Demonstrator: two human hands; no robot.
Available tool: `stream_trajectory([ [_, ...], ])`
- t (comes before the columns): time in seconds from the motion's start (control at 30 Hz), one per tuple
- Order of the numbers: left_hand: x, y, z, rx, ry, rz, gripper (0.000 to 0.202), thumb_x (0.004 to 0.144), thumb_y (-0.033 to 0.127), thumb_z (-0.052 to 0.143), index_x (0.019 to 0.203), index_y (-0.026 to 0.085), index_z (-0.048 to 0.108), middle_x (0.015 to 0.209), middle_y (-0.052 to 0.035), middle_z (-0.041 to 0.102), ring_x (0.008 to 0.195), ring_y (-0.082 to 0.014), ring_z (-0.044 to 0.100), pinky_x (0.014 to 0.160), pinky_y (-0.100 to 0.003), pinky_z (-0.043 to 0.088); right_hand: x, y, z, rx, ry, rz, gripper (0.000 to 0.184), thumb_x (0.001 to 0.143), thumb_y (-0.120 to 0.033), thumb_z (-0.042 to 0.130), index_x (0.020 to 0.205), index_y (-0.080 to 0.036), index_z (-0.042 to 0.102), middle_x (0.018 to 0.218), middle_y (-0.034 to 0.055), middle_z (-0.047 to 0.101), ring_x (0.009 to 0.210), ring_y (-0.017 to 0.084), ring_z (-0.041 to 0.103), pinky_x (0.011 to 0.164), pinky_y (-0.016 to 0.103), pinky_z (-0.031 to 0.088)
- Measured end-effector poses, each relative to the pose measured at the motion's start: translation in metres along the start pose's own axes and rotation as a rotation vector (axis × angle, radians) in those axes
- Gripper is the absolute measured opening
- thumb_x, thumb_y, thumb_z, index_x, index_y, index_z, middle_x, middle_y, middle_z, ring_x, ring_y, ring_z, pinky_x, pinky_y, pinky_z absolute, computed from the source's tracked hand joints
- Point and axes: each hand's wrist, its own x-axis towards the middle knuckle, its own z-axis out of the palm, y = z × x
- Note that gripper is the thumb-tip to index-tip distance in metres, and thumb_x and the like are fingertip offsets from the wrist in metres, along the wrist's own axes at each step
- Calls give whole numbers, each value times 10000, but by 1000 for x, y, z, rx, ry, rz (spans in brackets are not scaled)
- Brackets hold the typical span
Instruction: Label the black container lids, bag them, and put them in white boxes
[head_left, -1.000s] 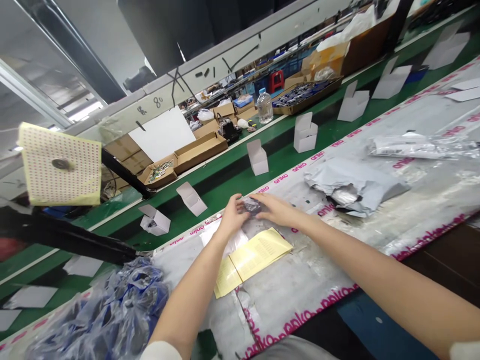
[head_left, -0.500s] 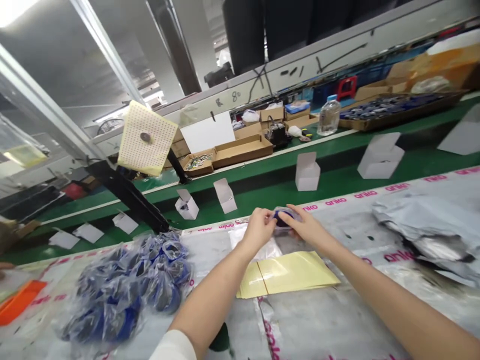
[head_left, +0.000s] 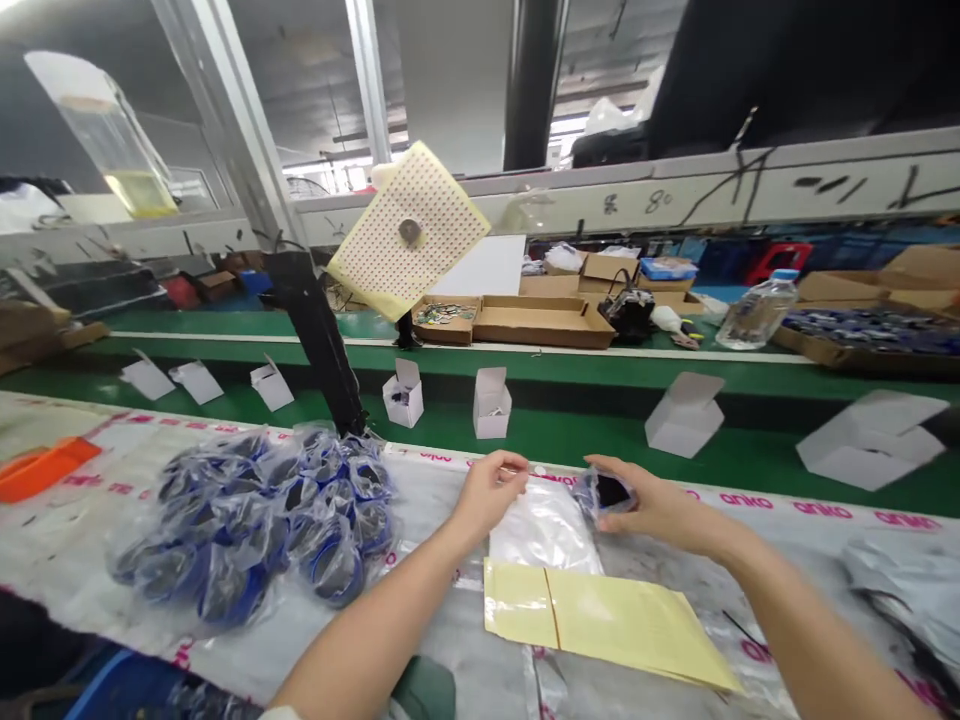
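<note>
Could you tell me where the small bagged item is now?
In the head view, right of centre, the small bagged item sits in the right hand, beyond the yellow sheets.

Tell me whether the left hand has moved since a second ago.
Yes. The left hand has left the bagged part and drawn leftward, toward the left end of the yellow sheets.

Bright, even overhead light; soft shadows; wide-angle bending at edges; background perhaps slightly motion-blurred.
</note>
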Motion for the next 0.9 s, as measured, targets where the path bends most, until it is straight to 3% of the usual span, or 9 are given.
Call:
stream_trajectory([
  [0.13, -3, -32, -18, 35, 98, -27, 123, 834, 116, 566, 916, 127, 659, 764, -19, 642, 645, -133, 596, 622, -225, 458, 19, -21, -1, -266, 11, 85, 453, 728, -335, 682, 1173, -252, 710, 1105, 100, 709, 984, 314, 697, 794, 370, 537],
  [0.23, 0, -45, -18, 66, 81, -24, 157, 806, 49, 566, 878, 129, 681, 730, -13, 649, 664, -147, 607, 627, -227, 453, 48, -55, -8, -277, 152, 42, 327, 782, -395, 653, 1072, -261, 726, 967, 76, 703, 894, 295, 693, 772, 370, 528],
  [0.33, 1, -47, -17, 114, 58, -2, 175, 800, 22, 580, 869, 125, 703, 820, -36, 698, 751, -164, 642, 699, -239, 479, 85, -99, -8, -229, 444, -157, 437, 828, -464, 634, 1209, -253, 680, 1099, 105, 655, 983, 305, 666, 823, 384, 527],
  [0.43, -2, -45, -19, 176, 29, 23, 196, 804, 9, 583, 892, 118, 719, 866, -49, 715, 791, -173, 655, 728, -242, 489, 123, -128, 10, -276, 561, -296, 512, 877, -456, 581, 1337, -234, 608, 1285, 154, 555, 1019, 315, 650, 799, 392, 532],
  [0.53, -6, -42, -22, 246, -7, 43, 220, 792, 2, 599, 919, 122, 733, 878, -45, 718, 796, -175, 653, 736, -242, 492, 149, -127, 33, -380, 485, -333, 569, 889, -423, 568, 1399, -173, 532, 1293, 186, 568, 1004, 333, 652, 768, 401, 527],
  [0.63, -7, -40, -23, 309, -32, 43, 208, 795, 32, 627, 939, 129, 741, 883, -43, 719, 778, -179, 646, 772, -262, 509, 158, -112, 49, -451, 456, -306, 542, 906, -471, 580, 1301, -101, 552, 1091, 186, 680, 936, 348, 646, 721, 402, 509],
  [0.7, -7, -38, -22, 344, -41, 38, 196, 807, 48, 631, 949, 124, 743, 903, -54, 723, 789, -188, 651, 806, -279, 520, 154, -105, 57, -521, 491, -359, 448, 947, -500, 543, 1170, -118, 614, 1100, 195, 695, 907, 338, 630, 703, 397, 489],
  [0.77, -7, -36, -22, 372, -49, 40, 197, 825, 56, 628, 972, 119, 743, 944, -71, 731, 834, -202, 667, 844, -291, 526, 145, -103, 65, -627, 541, -468, 407, 988, -487, 503, 1112, -131, 655, 1241, 203, 664, 969, 343, 607, 743, 405, 468],
  [0.9, -8, -34, -22, 417, -69, 70, 162, 856, 74, 640, 965, 131, 746, 971, -75, 746, 927, -237, 693, 896, -307, 531, 127, -110, 82, -787, 599, -571, 430, 1021, -412, 470, 1236, -84, 645, 1242, 224, 667, 1154, 409, 532, 929, 518, 366],
])
